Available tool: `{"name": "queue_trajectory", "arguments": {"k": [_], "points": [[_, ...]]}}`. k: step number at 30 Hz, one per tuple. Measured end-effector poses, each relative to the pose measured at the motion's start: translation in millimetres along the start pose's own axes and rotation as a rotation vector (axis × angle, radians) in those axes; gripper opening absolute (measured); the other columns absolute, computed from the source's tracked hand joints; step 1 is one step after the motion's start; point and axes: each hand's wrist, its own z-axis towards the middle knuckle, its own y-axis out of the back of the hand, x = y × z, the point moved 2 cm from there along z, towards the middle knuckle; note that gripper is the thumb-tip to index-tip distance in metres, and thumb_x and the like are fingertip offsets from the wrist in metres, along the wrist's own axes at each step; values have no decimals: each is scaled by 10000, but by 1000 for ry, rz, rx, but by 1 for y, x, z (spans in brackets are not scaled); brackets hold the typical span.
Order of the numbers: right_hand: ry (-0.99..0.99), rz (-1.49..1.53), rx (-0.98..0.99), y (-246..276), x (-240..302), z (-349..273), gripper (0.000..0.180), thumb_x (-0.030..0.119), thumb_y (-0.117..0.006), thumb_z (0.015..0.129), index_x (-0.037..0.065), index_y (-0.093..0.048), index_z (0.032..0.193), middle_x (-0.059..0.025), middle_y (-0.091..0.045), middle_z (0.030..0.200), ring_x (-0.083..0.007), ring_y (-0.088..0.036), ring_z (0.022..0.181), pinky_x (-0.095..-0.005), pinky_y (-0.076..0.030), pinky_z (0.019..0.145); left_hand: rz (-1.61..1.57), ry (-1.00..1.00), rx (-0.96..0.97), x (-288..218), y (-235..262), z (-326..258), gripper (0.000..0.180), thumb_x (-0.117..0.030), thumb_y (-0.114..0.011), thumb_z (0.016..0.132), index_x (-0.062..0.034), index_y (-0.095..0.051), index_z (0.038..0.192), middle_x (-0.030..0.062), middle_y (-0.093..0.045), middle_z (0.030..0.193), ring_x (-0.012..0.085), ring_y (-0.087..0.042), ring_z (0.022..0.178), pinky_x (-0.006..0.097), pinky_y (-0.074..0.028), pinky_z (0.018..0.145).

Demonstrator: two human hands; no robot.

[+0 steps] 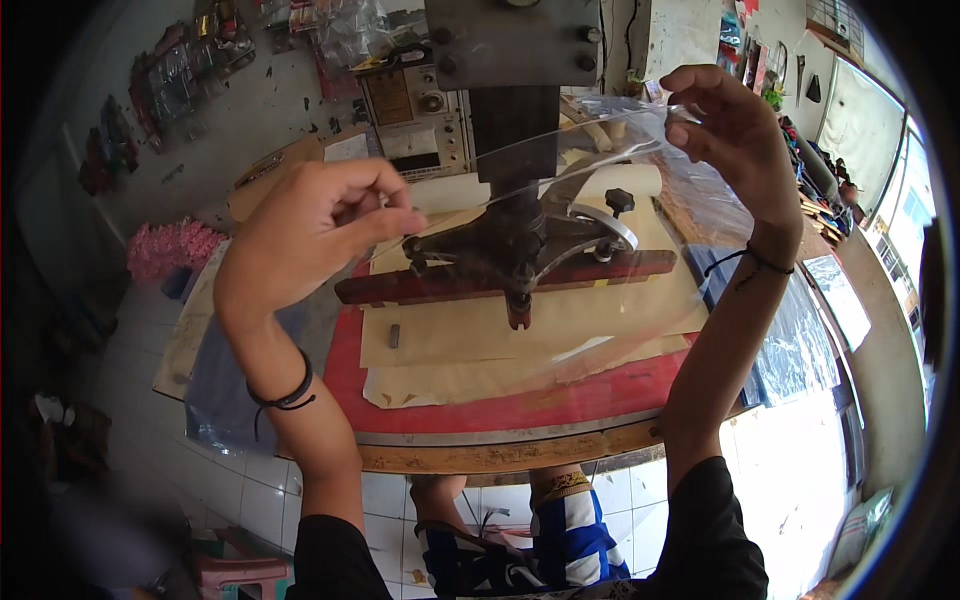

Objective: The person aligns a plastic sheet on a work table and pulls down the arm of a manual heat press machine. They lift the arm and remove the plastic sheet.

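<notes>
A clear plastic sheet [632,150] is stretched between my two raised hands in front of a dark press. My left hand [300,225] pinches one edge between thumb and fingers. Higher up on the other side, my right hand [728,140] grips the opposite corner the same way. Through the sheet I see the press column [514,135] and the dark red bar [450,288] under its head. Below the bar, brown paper [440,340] lies on a red mat [480,420]. Where the sheet's lower edge ends is hard to make out.
A small grey block [395,336] rests on the paper. Behind stands a control box [425,110] with dials. Folded clear plastic [790,345] covers the table's right side, and bluish plastic [240,385] its left. A pink heap [172,250] sits at far left.
</notes>
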Motion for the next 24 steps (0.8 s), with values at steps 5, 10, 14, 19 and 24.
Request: {"name": "queue_trajectory", "arguments": {"k": [5, 10, 14, 19, 24], "points": [[-72, -87, -119, 24, -19, -7, 342, 104, -755, 869, 21, -650, 1184, -22, -710, 1064, -71, -628, 902, -221, -507, 759, -39, -152, -266, 9, 15, -2, 272, -232, -666, 955, -16, -616, 799, -50, -505, 636, 18, -412, 579, 207, -329, 529], [-127, -106, -210, 28, -37, -8, 239, 158, -751, 884, 9, -683, 1058, 12, -671, 862, -58, -579, 749, -226, -481, 691, -166, -202, -377, 12, 15, 6, 351, -264, -644, 975, -41, -563, 717, -59, -464, 616, 16, -379, 575, 206, -309, 530], [-114, -119, -184, 37, -45, -9, 222, 190, -720, 916, 7, -687, 1038, 3, -660, 840, -57, -570, 724, -227, -470, 676, -185, -254, -398, 10, 14, 9, 382, -263, -639, 981, -62, -514, 680, -67, -423, 606, 14, -361, 570, 213, -288, 517], [-67, -131, -117, 45, -50, -10, 289, 272, -662, 963, -3, -716, 1033, -1, -647, 760, -61, -539, 677, -229, -445, 620, -214, -342, -428, 10, 13, 13, 392, -242, -631, 986, -69, -491, 663, -69, -393, 601, 21, -341, 558, 217, -277, 509], [-56, -135, -101, 42, -47, -8, 294, 279, -636, 978, -3, -705, 1025, 9, -624, 764, -52, -517, 663, -226, -419, 592, -260, -383, -480, 7, 15, 10, 435, -250, -569, 1013, -71, -444, 637, -40, -389, 573, 46, -362, 527, 236, -299, 502]]}}
